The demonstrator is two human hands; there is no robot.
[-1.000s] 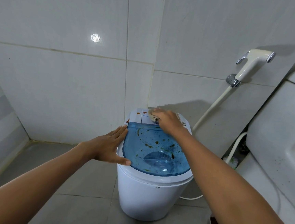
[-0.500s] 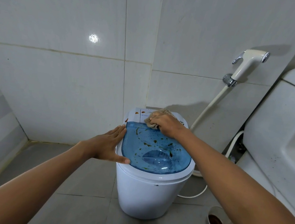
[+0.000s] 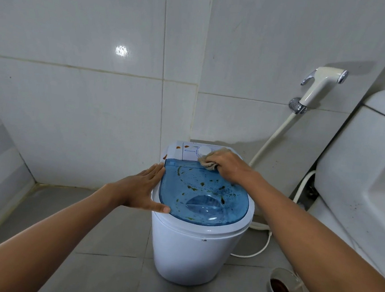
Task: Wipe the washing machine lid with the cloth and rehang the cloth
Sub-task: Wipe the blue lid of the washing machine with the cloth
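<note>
Two hands are on the washing machine [image 3: 195, 251], which stands on the grey tiled floor in the corner of the room. Your right hand [image 3: 228, 166] is at the back of the machine, its fingers curled over a bunched tan cloth [image 3: 205, 162] and pressing it down where the white control panel [image 3: 192, 152] meets the rear edge of the blue lid [image 3: 203, 199]. Part of the cloth sticks out left of your knuckles, just beside the round dial [image 3: 204, 150]. Your left hand [image 3: 139, 191] lies flat and spread against the machine's left rim, holding nothing, with the fingertips near the lid's back left corner and the thumb touching its left front edge. Brown and green spots are scattered over the lid, mostly across its middle and left parts, and a few brown marks sit on the panel's left end. Right of the machine, a white spray nozzle [image 3: 320, 86] hangs on the wall, its hose [image 3: 272, 137] running down behind the machine. Further right stands a white toilet tank [image 3: 369, 166]. On the floor by the machine's right front is a round drain [image 3: 285, 288].
</note>
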